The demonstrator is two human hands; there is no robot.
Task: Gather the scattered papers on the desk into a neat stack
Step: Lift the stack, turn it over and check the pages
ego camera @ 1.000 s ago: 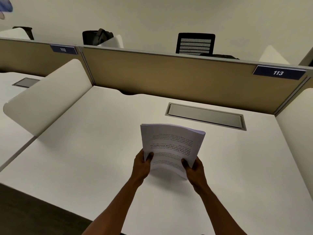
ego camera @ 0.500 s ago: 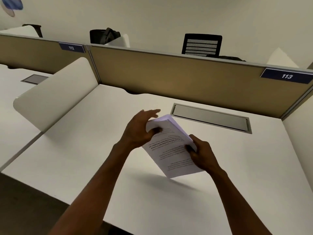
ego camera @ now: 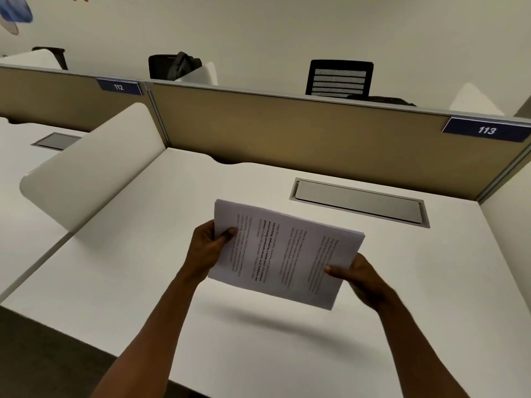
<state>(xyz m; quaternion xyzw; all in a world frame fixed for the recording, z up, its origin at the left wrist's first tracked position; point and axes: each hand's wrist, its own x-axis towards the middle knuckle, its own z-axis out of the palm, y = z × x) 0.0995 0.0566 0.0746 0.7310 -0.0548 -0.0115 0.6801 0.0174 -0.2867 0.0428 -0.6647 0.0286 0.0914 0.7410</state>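
From the head view, the stack of papers [ego camera: 283,254] is squared into one thick white block, held in the air between both hands above the worktop [ego camera: 287,354]; its top sheet carries printed paragraphs turned sideways, one heading in bolder type, and a soft shadow lies on the surface just below it. The left hand [ego camera: 208,249] grips the stack's left edge, thumb pressed on the top sheet and fingers curled beneath; the right hand [ego camera: 360,278] clamps the near right corner, thumb on top. The print is too small and blurred to read; the fingers under the paper are hidden, and both forearms are cut off at the lower border. The worktop is smooth, matte and white; beyond the right hand a rectangular grey metal cable flap [ego camera: 359,201] sits flush in it. Past the hands stands a tan fabric partition [ego camera: 287,139] with a grey rail and a dark blue label reading 113 [ego camera: 485,130]; left of the left hand, a rounded white divider panel [ego camera: 94,165] rises at a slant.
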